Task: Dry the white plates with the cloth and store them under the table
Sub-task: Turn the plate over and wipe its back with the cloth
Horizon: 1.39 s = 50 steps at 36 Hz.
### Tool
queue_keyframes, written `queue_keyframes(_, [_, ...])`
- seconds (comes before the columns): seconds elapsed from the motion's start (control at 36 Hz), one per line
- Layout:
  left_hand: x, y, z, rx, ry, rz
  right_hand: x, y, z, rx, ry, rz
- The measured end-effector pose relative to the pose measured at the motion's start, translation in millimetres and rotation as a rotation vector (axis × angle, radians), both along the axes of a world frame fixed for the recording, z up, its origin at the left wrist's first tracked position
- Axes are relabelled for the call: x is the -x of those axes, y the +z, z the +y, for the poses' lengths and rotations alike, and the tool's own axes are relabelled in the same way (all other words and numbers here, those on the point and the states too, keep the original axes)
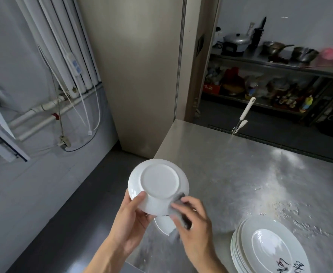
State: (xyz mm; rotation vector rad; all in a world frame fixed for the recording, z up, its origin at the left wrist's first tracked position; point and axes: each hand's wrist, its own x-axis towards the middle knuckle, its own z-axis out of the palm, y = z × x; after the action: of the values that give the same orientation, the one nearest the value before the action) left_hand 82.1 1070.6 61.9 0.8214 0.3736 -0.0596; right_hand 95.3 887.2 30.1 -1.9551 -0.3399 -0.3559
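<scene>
One held plate (upturned), one cloth.

White plate tilted, underside up (foot ring showing); grey cloth against its near rim; plate stack apart, right.

Single view: head-worn, wide-angle.
- Vantage: above and behind both hands; faces forward and down.
- Near field: left hand, right hand, white plate and cloth at lower centre of frame, closest to lens. Forearms enter from bottom edge.
- Mid field: steel table spans centre to right edge. Plate stack cropped at lower right corner.
- Far field: shelf rack upper right; wall pipes upper left.
- Straight edges bow toward frame borders.
</scene>
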Motion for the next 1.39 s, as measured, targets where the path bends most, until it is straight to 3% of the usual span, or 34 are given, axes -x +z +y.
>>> queue_keyframes(0.11, [8.9,-1.5,-12.1,-0.040,-0.012,0.012,-23.9,11.1,-8.7,-0.159,-0.234,0.175])
queue_keyframes(0.31, [7.3,8.5,-21.1,-0.032,0.100,0.040,0.9,4.6,-7.2,-0.093,-0.024,0.144])
queue_keyframes(0.39, [9.2,11.9,-23.2,-0.062,0.094,0.071,2.8,2.5,-15.7,0.068,0.001,-0.007])
queue_keyframes(0.5, [13.1,15.9,-34.8,-0.107,0.022,0.115,0.6,2.4,-23.8,0.502,0.056,-0.283])
queue_keyframes(0.61, [11.6,19.2,-47.4,-0.125,-0.064,0.147,-6.9,2.7,-32.8,0.541,-0.006,-0.380])
queue_keyframes(0.69, [6.1,17.3,-50.1,-0.179,-0.065,0.177,-9.1,5.5,-35.4,0.351,-0.025,-0.114])
queue_keyframes(0.81, [-0.6,2.2,-44.4,-0.621,0.009,0.174,-17.0,11.3,-48.6,-0.052,-0.088,0.429])
queue_keyframes(0.89, [-1.2,-7.2,-36.9,-0.845,-0.024,0.189,-17.7,19.8,-64.5,-0.397,-0.038,0.694])
queue_keyframes(1.03, [1.4,-1.8,-43.3,-0.610,-0.216,0.136,-19.9,31.1,-86.5,-0.627,-0.049,0.854])
queue_keyframes(1.08, [-0.3,-0.1,-52.8,-0.598,-0.217,0.127,-22.1,36.3,-98.2,-0.534,-0.038,0.782])
queue_keyframes(1.19, [-3.7,0.6,-79.6,-0.566,-0.238,0.112,-28.5,41.0,-139.4,-0.118,-0.139,0.645])
queue_keyframes(1.39, [-5.8,-12.1,-154.3,-0.522,-0.455,0.114,-16.9,29.2,-233.3,0.230,-0.312,0.666])
